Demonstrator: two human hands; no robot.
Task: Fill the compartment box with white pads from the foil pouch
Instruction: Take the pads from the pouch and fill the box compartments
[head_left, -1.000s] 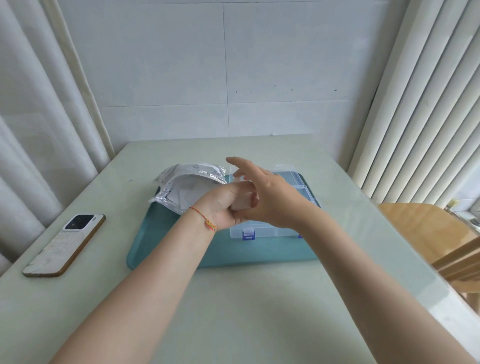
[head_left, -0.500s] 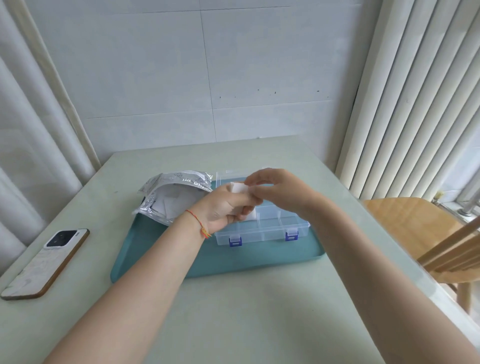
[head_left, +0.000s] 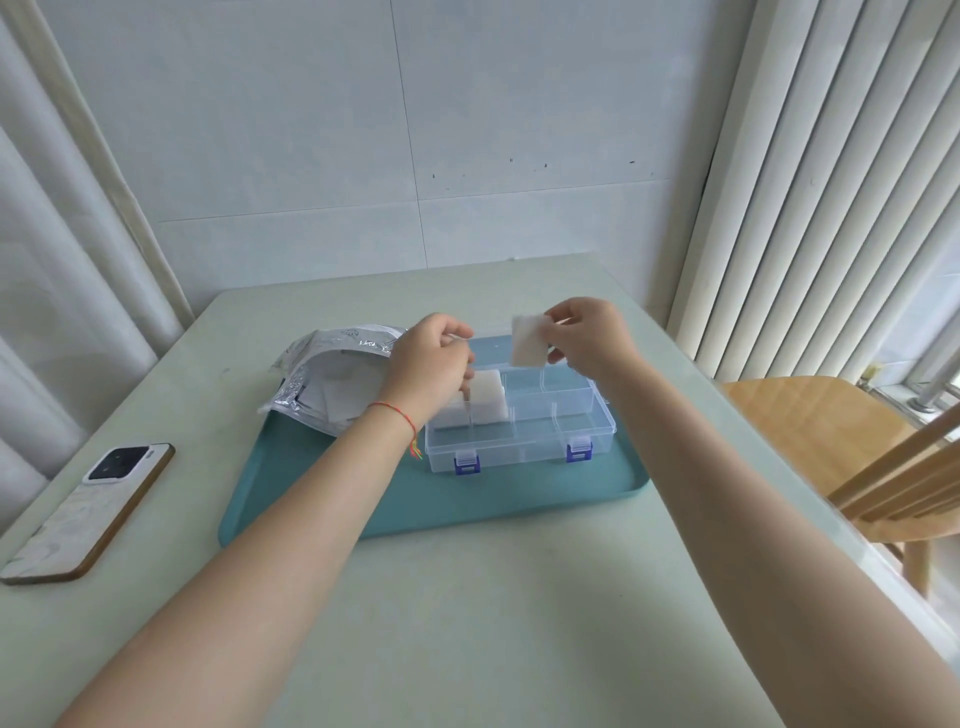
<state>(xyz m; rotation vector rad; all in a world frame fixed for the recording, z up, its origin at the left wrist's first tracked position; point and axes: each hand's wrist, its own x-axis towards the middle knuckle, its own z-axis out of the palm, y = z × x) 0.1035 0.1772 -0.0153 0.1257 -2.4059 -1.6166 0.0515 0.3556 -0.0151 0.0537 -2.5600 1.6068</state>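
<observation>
Above the compartment box, right hand pinching one white pad, left hand gripping a pad stack.

A single head-worn wide-angle camera looks forward and down over the worktop from close range, both forearms reaching in from the bottom edge, a tiled wall straight ahead, blinds at right

bare forearms, red string bracelet on L wrist
</observation>
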